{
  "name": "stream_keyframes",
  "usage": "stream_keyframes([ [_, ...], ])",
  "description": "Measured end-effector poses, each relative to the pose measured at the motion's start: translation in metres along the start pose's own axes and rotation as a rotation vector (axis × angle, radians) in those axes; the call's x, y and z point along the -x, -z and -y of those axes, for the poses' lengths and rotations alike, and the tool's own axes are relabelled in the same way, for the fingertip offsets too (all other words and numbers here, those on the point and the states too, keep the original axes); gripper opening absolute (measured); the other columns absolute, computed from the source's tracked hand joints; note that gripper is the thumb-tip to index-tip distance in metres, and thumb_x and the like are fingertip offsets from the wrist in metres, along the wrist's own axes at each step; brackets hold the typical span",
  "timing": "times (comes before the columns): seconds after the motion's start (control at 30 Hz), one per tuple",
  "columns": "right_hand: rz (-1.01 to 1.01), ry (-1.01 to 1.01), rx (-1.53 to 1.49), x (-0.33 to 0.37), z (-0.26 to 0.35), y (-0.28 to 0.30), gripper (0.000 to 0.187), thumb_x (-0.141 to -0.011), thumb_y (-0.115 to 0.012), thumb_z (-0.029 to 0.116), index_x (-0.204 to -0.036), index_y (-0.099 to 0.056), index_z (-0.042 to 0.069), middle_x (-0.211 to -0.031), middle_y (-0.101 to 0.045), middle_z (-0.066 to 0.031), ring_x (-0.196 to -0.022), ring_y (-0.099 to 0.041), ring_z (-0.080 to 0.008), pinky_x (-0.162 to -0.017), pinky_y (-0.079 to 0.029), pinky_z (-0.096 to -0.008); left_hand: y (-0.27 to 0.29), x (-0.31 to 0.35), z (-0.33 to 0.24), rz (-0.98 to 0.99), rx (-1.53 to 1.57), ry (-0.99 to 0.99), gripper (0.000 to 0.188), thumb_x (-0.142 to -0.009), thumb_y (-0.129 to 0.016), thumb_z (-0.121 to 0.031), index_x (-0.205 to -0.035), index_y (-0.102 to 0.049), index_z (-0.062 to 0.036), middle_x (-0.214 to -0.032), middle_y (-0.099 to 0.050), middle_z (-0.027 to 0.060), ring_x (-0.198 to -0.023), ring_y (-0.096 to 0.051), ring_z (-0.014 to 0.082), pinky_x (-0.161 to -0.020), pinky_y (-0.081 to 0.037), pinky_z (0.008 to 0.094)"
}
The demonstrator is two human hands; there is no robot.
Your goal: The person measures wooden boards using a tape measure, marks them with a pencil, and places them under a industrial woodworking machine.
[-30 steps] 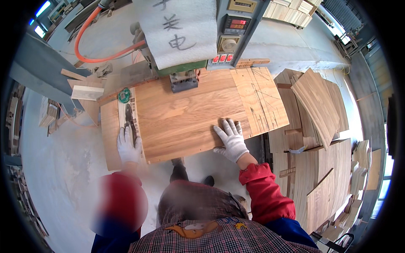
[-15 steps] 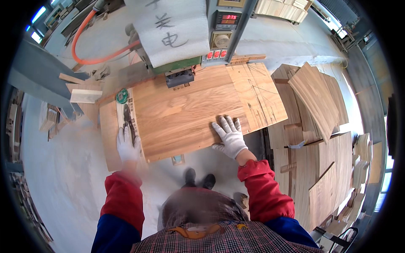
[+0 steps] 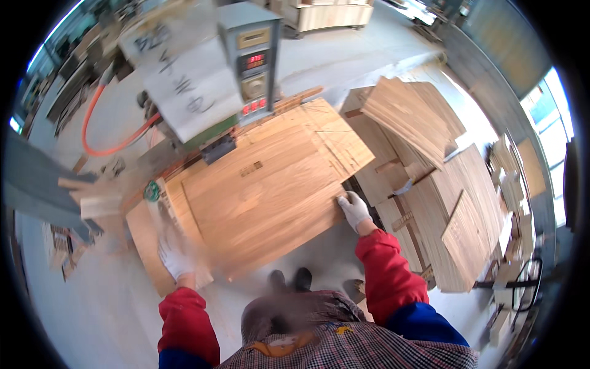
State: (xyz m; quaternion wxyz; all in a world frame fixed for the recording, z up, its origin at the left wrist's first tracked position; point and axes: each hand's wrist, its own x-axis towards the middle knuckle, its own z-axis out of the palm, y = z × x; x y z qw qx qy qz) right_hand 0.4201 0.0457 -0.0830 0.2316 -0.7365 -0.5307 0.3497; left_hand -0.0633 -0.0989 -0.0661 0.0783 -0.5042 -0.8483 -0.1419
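Observation:
A wide wooden panel [image 3: 258,187] lies at a slant on the lighter wooden worktop [image 3: 341,138], its front edge toward me. My right hand [image 3: 354,210], in a white glove, grips the panel's right front edge. My left hand [image 3: 175,257], gloved too, is smeared by motion beside the panel's left end, over a narrower board [image 3: 146,243]; its fingers cannot be made out. A roll of green tape [image 3: 152,191] sits at the worktop's far left. A black block [image 3: 219,149] under the machine is just behind the panel's back edge.
A machine with a white cover [image 3: 190,92] and a grey control box [image 3: 252,61] stands behind the worktop. An orange hose [image 3: 89,126] loops at its left. Stacked wooden panels [image 3: 424,178] fill the right side. A grey steel post [image 3: 43,197] stands at left.
The view has turned. The panel has come away from the black block toward me. My right hand has gone from lying flat on it to its right edge; my left hand has moved nearer me.

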Motion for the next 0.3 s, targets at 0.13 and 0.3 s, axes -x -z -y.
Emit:
stream_keyframes([
  [0.13, -0.003, -0.069, -0.222, 0.026, 0.002, 0.007, 0.036, -0.093, -0.055, 0.032, -0.107, -0.063, 0.0, -0.093, -0.068, -0.015, -0.088, -0.063, -0.0237, -0.079, -0.047, -0.0349, 0.009, 0.011, -0.001, -0.107, -0.057, -0.071, 0.065, -0.087, -0.058, -0.034, -0.141, -0.035, -0.0055, -0.145, -0.03, 0.0249, -0.134, -0.026, 0.0423, -0.11, -0.023, 0.0508],
  [0.3, -0.059, -0.231, -0.204, 0.086, -0.018, 0.064, 0.041, -0.094, -0.051, 0.036, -0.111, -0.062, 0.0, -0.101, -0.067, -0.0177, -0.096, -0.062, -0.0289, -0.085, -0.046, -0.0355, 0.016, 0.048, -0.037, 0.32, 0.685, -0.126, 0.082, -0.082, -0.066, -0.033, -0.143, -0.025, 0.0034, -0.148, -0.026, 0.0243, -0.136, -0.025, 0.0432, -0.112, -0.021, 0.0491],
])
